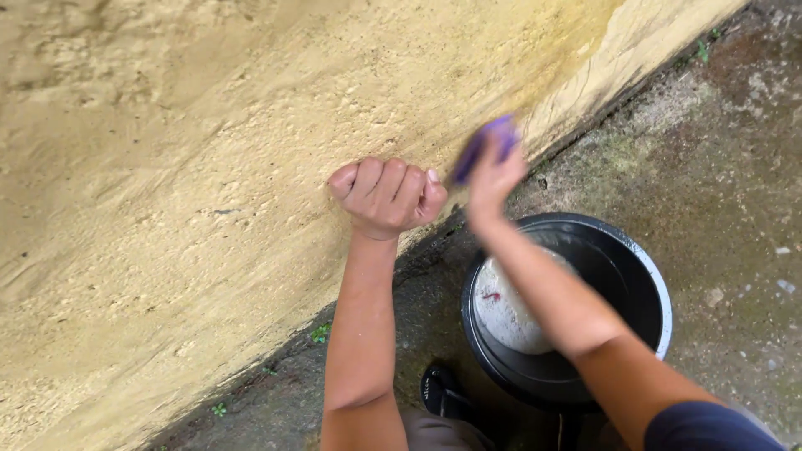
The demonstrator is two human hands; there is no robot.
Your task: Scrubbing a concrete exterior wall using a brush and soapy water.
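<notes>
Head view showed the right hand (493, 179) gripping a purple scrubber (489, 142) against the yellow wall (209, 167), the left hand (386, 196) fisted just beside it. Firm, even strokes seemed best; the black bucket (643, 276) sat below the right forearm.

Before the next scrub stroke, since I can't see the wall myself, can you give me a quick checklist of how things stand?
1. Grip on the purple scrubber: ok, the right hand is closed round it.
2. Scrubber on the yellow wall: cannot tell, it is motion-blurred.
3. Left hand braced: ok, a closed fist against the wall, holding nothing visible.
4. Black bucket within reach: ok, upright on the ground under the right forearm.
5. Liquid in the bucket: ok, pale foamy water shows inside.
6. Footing: cannot tell, only one dark shoe shows, on damp, mossy concrete.
</notes>
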